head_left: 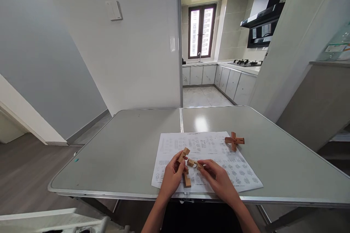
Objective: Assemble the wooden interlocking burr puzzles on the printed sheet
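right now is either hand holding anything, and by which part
The left hand holds a notched wooden block, exact grip partly hidden; the right hand pinches another block by its right end.

A pale wooden notched block (182,156) is pinched between the thumb and fingers of the left hand (172,175), tilted so that its squared upper end is pointed away and to the right, with a notch left exposed on its right side. Below it a second pale block (187,181) is seen, its lower end squared and pointed toward the table's near edge; whether it is held or rested cannot be told. A third pale block (191,162), narrowed between two thicker ends, is gripped at its right end by the right hand (218,179), its free end brought close beside the first block
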A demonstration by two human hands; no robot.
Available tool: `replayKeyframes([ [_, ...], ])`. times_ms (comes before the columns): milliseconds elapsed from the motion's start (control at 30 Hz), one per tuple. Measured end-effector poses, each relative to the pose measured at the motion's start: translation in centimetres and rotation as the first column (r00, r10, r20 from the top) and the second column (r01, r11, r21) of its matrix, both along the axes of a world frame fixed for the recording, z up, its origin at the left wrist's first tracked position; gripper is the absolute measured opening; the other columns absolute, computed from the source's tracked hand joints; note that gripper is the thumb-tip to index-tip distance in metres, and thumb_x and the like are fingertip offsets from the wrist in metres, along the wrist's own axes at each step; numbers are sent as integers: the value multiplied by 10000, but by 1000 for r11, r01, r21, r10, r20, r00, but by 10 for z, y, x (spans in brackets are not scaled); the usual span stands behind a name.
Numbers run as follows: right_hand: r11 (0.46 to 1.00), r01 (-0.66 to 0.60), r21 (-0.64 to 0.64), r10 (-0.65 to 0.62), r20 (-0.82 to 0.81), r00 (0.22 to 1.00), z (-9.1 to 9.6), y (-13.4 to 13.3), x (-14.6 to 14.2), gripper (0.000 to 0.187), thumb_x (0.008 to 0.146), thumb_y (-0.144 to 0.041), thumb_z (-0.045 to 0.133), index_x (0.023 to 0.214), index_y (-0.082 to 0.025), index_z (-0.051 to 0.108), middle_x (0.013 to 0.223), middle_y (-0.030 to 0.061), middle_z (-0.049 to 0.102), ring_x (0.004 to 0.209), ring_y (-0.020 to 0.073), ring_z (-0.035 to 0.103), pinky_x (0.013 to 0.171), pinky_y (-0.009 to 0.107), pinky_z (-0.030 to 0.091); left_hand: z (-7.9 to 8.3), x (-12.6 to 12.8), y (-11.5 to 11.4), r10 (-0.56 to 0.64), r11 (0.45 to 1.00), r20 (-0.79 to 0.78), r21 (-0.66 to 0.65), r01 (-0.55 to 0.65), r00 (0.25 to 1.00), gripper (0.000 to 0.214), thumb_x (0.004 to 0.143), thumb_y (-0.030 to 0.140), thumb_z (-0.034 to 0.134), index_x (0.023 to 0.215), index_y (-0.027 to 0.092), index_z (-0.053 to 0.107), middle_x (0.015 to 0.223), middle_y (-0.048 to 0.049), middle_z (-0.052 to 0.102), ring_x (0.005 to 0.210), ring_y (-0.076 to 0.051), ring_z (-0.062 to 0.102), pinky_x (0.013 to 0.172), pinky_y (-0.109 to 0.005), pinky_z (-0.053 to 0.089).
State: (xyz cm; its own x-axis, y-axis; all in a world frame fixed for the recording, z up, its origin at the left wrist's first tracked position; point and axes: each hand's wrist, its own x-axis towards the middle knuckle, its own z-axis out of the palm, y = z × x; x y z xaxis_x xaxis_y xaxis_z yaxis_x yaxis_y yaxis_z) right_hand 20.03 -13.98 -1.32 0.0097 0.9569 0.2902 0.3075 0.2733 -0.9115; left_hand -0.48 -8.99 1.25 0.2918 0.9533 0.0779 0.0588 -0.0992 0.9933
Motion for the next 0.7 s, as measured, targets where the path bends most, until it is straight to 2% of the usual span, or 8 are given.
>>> replayKeyframes([
  [300,995,-34,-93,27,-68,997,7,-4,-2,350,989,-540,600,1144,-247,712,1127,75,762,1008,262,730,902,375,578,0,-2,-2,-30,1000,-30,5,30,999,501,981,510,595,1386,214,606,1209,-110,719,957,-216,681,874,-350,558],
  [467,989,-35,-141,21,-100,995,13,-6,-3,364,966,-555,627,1127,-241,715,1099,77,774,1004,267,729,902,378,577,1,-2,-3,-64,998,-26,14,64,998,461,986,496,603,1358,223,610,1273,-116,707,1165,-272,655,986,-378,529],
  [700,982,-95,-164,57,-225,973,8,-4,0,387,947,-571,656,1126,-232,707,1174,81,751,1113,285,707,952,386,579,6,-3,-4,-122,992,-80,34,125,989,469,1001,533,566,1353,226,608,1282,-110,699,1102,-258,663,994,-390,521],
])
